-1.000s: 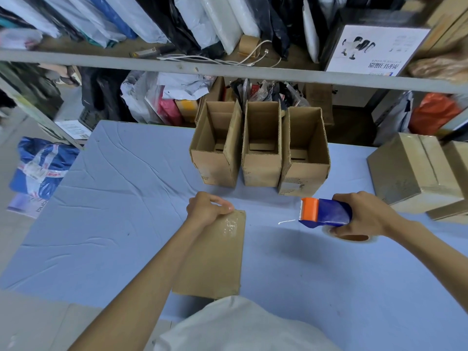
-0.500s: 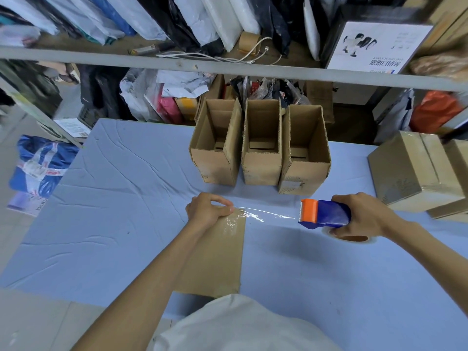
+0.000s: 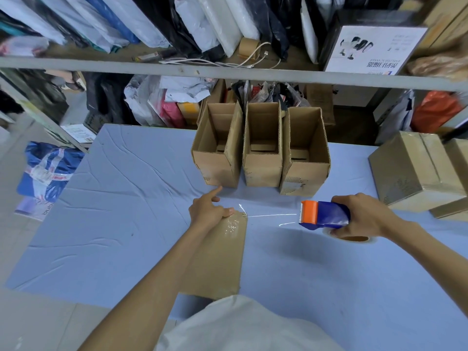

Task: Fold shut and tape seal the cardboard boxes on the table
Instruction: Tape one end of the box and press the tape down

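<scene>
Evidently mid-seal: left hand (image 3: 207,211) grips the closed box's (image 3: 222,257) far end near the table (image 3: 126,224) edge (thumb pinning tape (image 3: 231,225)), right hand (image 3: 362,216) clasps the dispenser (image 3: 324,215); next, probably, snapping that taut strand.

Soft even light, bowed wide-angle edges

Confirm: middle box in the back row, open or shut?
Open. The middle box stands upright, flaps up, its inside visible down to the bottom.
</scene>
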The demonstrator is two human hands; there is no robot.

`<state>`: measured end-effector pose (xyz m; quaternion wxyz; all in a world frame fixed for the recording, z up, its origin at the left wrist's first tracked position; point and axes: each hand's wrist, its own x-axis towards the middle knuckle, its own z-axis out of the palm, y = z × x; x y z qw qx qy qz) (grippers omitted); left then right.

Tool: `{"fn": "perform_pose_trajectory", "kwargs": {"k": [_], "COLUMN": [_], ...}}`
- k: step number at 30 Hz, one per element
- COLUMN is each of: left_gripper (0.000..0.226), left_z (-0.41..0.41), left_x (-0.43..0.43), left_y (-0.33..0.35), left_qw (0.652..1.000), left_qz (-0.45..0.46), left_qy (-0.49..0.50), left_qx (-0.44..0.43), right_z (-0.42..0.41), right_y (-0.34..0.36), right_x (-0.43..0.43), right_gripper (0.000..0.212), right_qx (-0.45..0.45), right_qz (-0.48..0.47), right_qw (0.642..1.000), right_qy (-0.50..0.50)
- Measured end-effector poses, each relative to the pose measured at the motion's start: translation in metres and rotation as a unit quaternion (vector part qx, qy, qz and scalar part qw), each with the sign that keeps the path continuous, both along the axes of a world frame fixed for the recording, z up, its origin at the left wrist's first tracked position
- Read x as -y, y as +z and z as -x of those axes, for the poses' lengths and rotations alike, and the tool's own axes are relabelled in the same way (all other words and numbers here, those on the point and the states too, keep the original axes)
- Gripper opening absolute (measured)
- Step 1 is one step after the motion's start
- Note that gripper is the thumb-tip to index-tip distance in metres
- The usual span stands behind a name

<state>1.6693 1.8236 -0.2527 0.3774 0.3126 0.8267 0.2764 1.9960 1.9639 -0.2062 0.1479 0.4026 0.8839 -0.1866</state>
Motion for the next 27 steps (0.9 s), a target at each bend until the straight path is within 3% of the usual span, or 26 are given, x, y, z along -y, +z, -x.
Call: {"fn": "perform_pose_trajectory", "kwargs": {"k": [3,8,11,14,16,19,22,27], "left_gripper": [0.075,0.139,0.129,0.112,0.104,0.091,0.086,0.086], "left_z": [-0.017,-0.046,-0.053,-0.048,-0.041,-0.029,-0.021,-0.014], "left_x": [0.009,0.018,0.016,0.016,0.016,0.014,0.01,0.014], "left_y": [-0.001,0.006,0.004,0.005,0.011,0.029,0.037,0.029], "left_qw": [0.996,0.946,0.938,0.954,0.974,0.996,0.988,0.969], "left_qz": [-0.011,0.22,0.229,0.163,0.099,-0.002,-0.054,-0.088], "left_qy": [0.003,-0.134,-0.138,-0.114,-0.099,-0.09,-0.1,-0.1], "left_qx": [-0.091,-0.195,-0.219,-0.226,-0.178,-0.027,0.103,0.207], "right_z": [-0.002,0.0,0.001,-0.001,-0.001,0.006,0.019,0.033], "right_y": [-0.002,-0.001,0.0,0.004,0.008,0.016,0.023,0.027], "right_x": [0.002,0.003,0.005,0.006,0.008,0.011,0.012,0.015], "right_gripper": [0.064,0.063,0.063,0.064,0.063,0.06,0.062,0.067], "right_qx": [0.001,0.004,0.006,-0.002,-0.014,-0.041,-0.044,-0.048], "right_qz": [-0.002,-0.006,-0.008,-0.008,-0.011,-0.023,-0.036,-0.049], "right_qw": [1.0,1.0,1.0,1.0,1.0,0.999,0.998,0.998], "right_qy": [-0.004,-0.004,-0.002,-0.006,-0.011,-0.017,-0.011,0.0]}}
